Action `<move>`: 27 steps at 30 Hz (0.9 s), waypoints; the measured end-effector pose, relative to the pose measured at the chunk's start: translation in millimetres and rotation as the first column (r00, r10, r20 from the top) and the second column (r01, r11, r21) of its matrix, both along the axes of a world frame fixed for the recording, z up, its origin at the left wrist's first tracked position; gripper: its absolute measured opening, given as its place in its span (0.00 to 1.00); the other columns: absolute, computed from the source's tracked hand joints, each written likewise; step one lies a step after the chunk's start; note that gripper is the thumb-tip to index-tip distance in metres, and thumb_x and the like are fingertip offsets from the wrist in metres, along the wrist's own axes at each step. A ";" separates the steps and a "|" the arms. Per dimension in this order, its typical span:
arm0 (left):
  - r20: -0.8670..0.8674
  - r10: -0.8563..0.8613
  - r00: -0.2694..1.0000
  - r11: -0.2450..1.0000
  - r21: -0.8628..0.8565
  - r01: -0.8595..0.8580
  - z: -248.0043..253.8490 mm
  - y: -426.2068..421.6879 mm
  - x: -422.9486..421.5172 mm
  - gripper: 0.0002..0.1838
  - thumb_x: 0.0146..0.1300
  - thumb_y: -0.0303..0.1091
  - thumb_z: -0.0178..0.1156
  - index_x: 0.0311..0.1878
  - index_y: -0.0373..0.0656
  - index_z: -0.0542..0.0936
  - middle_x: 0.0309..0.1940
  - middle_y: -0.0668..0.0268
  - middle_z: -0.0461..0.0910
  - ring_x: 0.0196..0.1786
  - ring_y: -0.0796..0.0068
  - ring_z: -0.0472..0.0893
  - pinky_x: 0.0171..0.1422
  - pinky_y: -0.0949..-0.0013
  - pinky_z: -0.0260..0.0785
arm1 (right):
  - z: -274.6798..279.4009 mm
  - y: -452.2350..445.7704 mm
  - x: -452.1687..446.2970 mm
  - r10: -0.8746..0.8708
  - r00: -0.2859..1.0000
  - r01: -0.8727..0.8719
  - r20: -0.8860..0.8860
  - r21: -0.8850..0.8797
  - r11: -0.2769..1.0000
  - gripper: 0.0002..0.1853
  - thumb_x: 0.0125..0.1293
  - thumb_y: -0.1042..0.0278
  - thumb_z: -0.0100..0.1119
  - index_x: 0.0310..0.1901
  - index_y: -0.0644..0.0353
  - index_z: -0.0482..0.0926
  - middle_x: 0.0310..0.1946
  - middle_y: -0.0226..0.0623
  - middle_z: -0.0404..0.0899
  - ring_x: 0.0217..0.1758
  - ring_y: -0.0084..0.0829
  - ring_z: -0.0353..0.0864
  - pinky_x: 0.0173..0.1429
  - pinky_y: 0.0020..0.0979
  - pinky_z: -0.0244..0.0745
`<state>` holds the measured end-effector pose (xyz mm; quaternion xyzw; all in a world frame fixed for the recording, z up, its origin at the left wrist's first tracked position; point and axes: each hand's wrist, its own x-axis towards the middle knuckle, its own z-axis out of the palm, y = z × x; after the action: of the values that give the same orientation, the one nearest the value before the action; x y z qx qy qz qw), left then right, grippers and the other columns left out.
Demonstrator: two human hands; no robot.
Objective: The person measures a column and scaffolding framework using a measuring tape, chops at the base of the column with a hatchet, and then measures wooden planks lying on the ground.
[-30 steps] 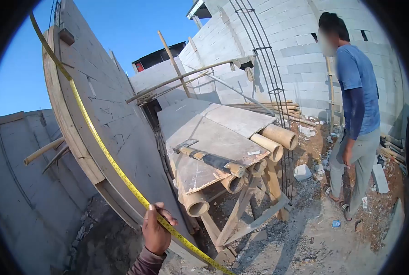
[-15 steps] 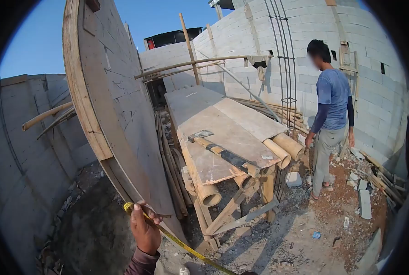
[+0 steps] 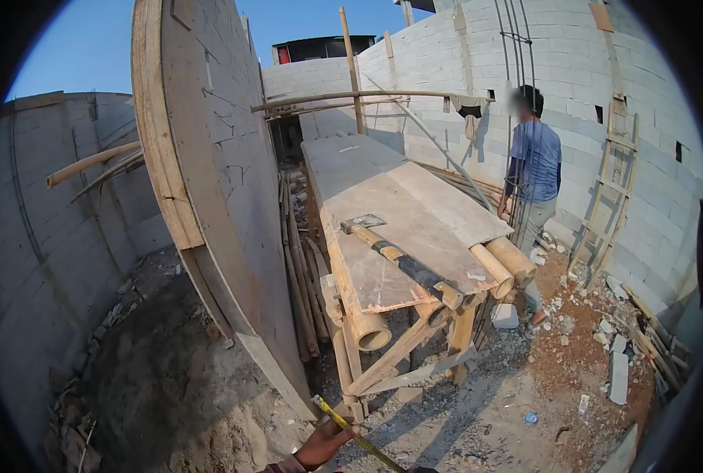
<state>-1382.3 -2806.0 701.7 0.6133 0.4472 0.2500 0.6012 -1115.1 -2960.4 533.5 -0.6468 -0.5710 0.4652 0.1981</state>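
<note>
My left hand [image 3: 322,446] is low in the view, its fingers closed on the yellow blade of a tape measure [image 3: 377,455]. The blade's free end pokes up past my fingers, close to the foot of the upright formwork panel [image 3: 277,386]. From my hand the blade slants down to the right and leaves through the bottom edge. A dark shape shows at that edge, too little of it to name. My right hand is out of view.
Ahead stands a board-topped bamboo platform [image 3: 414,197], with a hammer-like tool [image 3: 399,260] lying on it. A person [image 3: 537,162] stands behind vertical rebar [image 3: 517,47] on the right. A wooden ladder [image 3: 608,189] leans on the block wall. Rubble [image 3: 618,370] litters the ground.
My left hand has moved down and to the right with the tape blade, away from the panel's edge. The person has walked farther back, to behind the rebar. The view has shifted slightly.
</note>
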 end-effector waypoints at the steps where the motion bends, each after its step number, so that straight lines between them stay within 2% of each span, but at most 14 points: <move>1: -0.178 -0.197 0.964 0.978 0.027 0.205 -9.3 -0.2 4.8 0.26 0.69 0.52 0.55 0.56 0.36 0.74 0.49 0.56 0.78 0.55 0.62 0.77 0.61 0.63 0.68 | -1.8 -0.5 1.4 -0.028 1.000 0.027 -0.009 -0.032 0.999 0.18 0.61 0.57 0.57 0.48 0.59 0.76 0.44 0.52 0.78 0.52 0.53 0.75 0.57 0.48 0.70; 5: -0.464 -0.656 0.595 0.720 -0.148 0.678 21.7 -7.3 19.0 0.33 0.68 0.56 0.53 0.63 0.35 0.71 0.56 0.52 0.76 0.58 0.61 0.76 0.62 0.63 0.67 | -79.7 -13.1 20.3 -0.267 0.963 0.267 -0.036 -0.001 0.964 0.27 0.65 0.45 0.52 0.52 0.63 0.77 0.49 0.53 0.78 0.53 0.52 0.76 0.57 0.46 0.70; 8: -0.427 -0.638 0.641 0.716 -0.023 0.698 84.4 2.3 20.7 0.28 0.69 0.51 0.56 0.62 0.38 0.73 0.54 0.55 0.78 0.55 0.62 0.78 0.60 0.64 0.68 | -105.8 -38.3 31.0 -0.352 0.936 0.350 -0.018 -0.074 0.934 0.33 0.66 0.39 0.51 0.55 0.67 0.76 0.53 0.55 0.77 0.54 0.52 0.76 0.57 0.45 0.70; 10: -0.152 -0.524 0.838 0.832 0.121 0.542 156.0 13.6 28.1 0.21 0.68 0.43 0.60 0.56 0.37 0.76 0.47 0.58 0.80 0.50 0.68 0.79 0.54 0.66 0.69 | -53.2 -51.9 34.5 -0.309 0.950 0.308 0.033 -0.233 0.923 0.36 0.65 0.39 0.53 0.57 0.70 0.73 0.55 0.56 0.76 0.54 0.52 0.76 0.57 0.46 0.70; 12: -0.168 -0.445 0.880 0.800 0.367 0.475 212.3 21.9 38.4 0.17 0.66 0.37 0.63 0.52 0.35 0.79 0.46 0.56 0.81 0.50 0.69 0.79 0.55 0.65 0.69 | -79.1 -63.7 33.0 -0.461 0.887 0.430 -0.029 -0.313 0.847 0.29 0.63 0.44 0.58 0.52 0.66 0.77 0.50 0.53 0.79 0.51 0.48 0.78 0.55 0.44 0.72; 14: -0.188 -0.345 0.920 0.659 0.650 0.379 251.6 38.8 50.8 0.13 0.65 0.35 0.63 0.49 0.37 0.80 0.40 0.60 0.83 0.46 0.67 0.81 0.53 0.65 0.71 | -113.6 -78.3 35.6 -0.627 0.777 0.552 -0.063 -0.410 0.726 0.22 0.61 0.50 0.64 0.46 0.62 0.81 0.44 0.49 0.82 0.47 0.45 0.81 0.53 0.42 0.74; 15: -0.228 -0.305 0.925 0.565 0.738 0.369 272.5 49.9 60.7 0.13 0.64 0.34 0.64 0.48 0.36 0.80 0.41 0.58 0.82 0.47 0.65 0.81 0.55 0.64 0.70 | -135.3 -84.9 41.5 -0.553 0.830 0.451 -0.066 -0.504 0.737 0.26 0.61 0.38 0.57 0.38 0.56 0.86 0.35 0.46 0.85 0.37 0.40 0.84 0.44 0.38 0.77; 16: -0.260 -0.269 0.927 0.461 0.810 0.361 290.7 63.0 72.5 0.14 0.63 0.34 0.65 0.47 0.36 0.80 0.42 0.57 0.82 0.47 0.63 0.80 0.56 0.64 0.69 | -90.3 -91.8 35.2 -0.500 0.866 0.431 -0.020 -0.477 0.766 0.31 0.63 0.33 0.51 0.37 0.58 0.85 0.35 0.45 0.85 0.40 0.41 0.85 0.45 0.38 0.77; 17: -0.305 -0.230 0.924 0.368 0.852 0.373 303.7 78.5 86.1 0.16 0.62 0.35 0.65 0.49 0.36 0.79 0.46 0.54 0.80 0.51 0.60 0.79 0.59 0.62 0.68 | -121.3 -110.6 27.0 -0.324 0.941 0.339 0.102 -0.359 0.870 0.34 0.63 0.31 0.50 0.38 0.62 0.85 0.37 0.47 0.85 0.43 0.43 0.84 0.48 0.40 0.76; 19: -0.388 -0.132 0.912 0.187 0.894 0.407 315.7 114.8 110.5 0.22 0.60 0.38 0.66 0.54 0.36 0.77 0.52 0.51 0.77 0.58 0.55 0.75 0.63 0.58 0.66 | -158.4 -148.1 16.0 -0.311 0.914 0.395 0.260 -0.399 0.827 0.38 0.62 0.30 0.50 0.42 0.67 0.82 0.41 0.51 0.83 0.48 0.47 0.83 0.52 0.43 0.75; 20: -0.431 -0.073 0.899 0.102 0.894 0.437 313.9 134.0 118.5 0.26 0.59 0.40 0.68 0.57 0.36 0.75 0.54 0.50 0.76 0.61 0.53 0.73 0.64 0.56 0.65 | -160.4 -162.7 7.3 -0.455 0.845 0.532 0.281 -0.538 0.654 0.40 0.62 0.30 0.50 0.44 0.70 0.81 0.44 0.53 0.83 0.51 0.48 0.82 0.54 0.44 0.74; 22: -0.543 -0.038 0.839 0.173 0.823 0.540 304.2 174.5 124.7 0.32 0.57 0.44 0.69 0.61 0.37 0.73 0.57 0.49 0.74 0.65 0.52 0.70 0.66 0.55 0.64 | -163.3 -199.9 -7.5 -0.649 0.665 0.677 0.371 -0.665 0.314 0.42 0.60 0.29 0.52 0.48 0.72 0.79 0.48 0.56 0.80 0.55 0.50 0.79 0.57 0.44 0.72; 26: -0.573 -0.187 0.798 0.299 0.741 0.602 301.8 205.1 131.4 0.26 0.57 0.42 0.68 0.54 0.35 0.75 0.49 0.53 0.76 0.56 0.57 0.74 0.61 0.62 0.66 | -116.3 -259.8 -25.6 -0.769 0.529 0.719 0.360 -0.671 0.181 0.47 0.57 0.27 0.54 0.54 0.74 0.75 0.56 0.58 0.75 0.62 0.49 0.75 0.61 0.42 0.70; 27: -0.585 -0.155 0.796 0.216 0.766 0.605 300.0 208.9 133.6 0.25 0.57 0.41 0.68 0.53 0.36 0.74 0.48 0.56 0.76 0.52 0.61 0.74 0.59 0.64 0.66 | -191.7 -298.4 -37.8 -0.735 0.567 0.727 0.370 -0.645 0.236 0.46 0.57 0.27 0.54 0.54 0.73 0.75 0.56 0.58 0.75 0.62 0.49 0.74 0.62 0.42 0.70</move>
<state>-1248.6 -2597.1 1001.7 0.9691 0.1578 0.1730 0.0776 -1152.9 -3258.8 341.8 -0.8521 0.0425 0.5095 0.1118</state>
